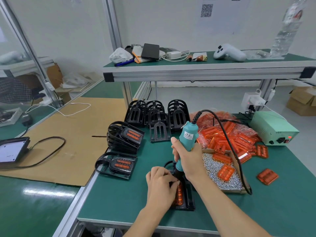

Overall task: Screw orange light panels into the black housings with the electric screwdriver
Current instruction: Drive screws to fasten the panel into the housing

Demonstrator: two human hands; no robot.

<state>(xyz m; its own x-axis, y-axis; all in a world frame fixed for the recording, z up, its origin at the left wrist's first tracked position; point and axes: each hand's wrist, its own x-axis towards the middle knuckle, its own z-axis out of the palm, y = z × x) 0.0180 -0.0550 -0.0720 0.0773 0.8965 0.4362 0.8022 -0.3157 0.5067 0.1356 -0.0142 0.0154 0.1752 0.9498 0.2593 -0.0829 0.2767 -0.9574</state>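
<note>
1. Step in hand: a screw is being driven. The right hand (pixel 186 156) is wrapped around the teal electric screwdriver (pixel 185 142), held near upright with its cord end tipped away and to the right. Its bit end goes down behind the left hand, so the contact point with the screw is hidden.
2. The left hand (pixel 160 185) lies on the black housing (pixel 189 200) with fingers curled; the fingertips pinch or steady something at the bit, most likely the screw, though I cannot tell which.
3. Location of work: the housing lies flat on the green worktop (pixel 119 202), near its front edge, directly below the person. The orange light panel (pixel 179 194) is seated in it, partly covered by the left hand.
4. Orientation: the housing's long axis runs roughly away from the person; its curved loop end points to the far side, its flat base towards the near edge. The panel's long axis follows the same line.
5. Progress, judged: two finished units (pixel 118 164) lie to the left, a stack of empty housings (pixel 153 115) behind, loose panels (pixel 227 141) and a screw tray (pixel 220 170) to the right. Much work remains.
6. Next move, judged: keep the driver square to the screw and the housing pinned, then fetch the next screw from the tray.
</note>
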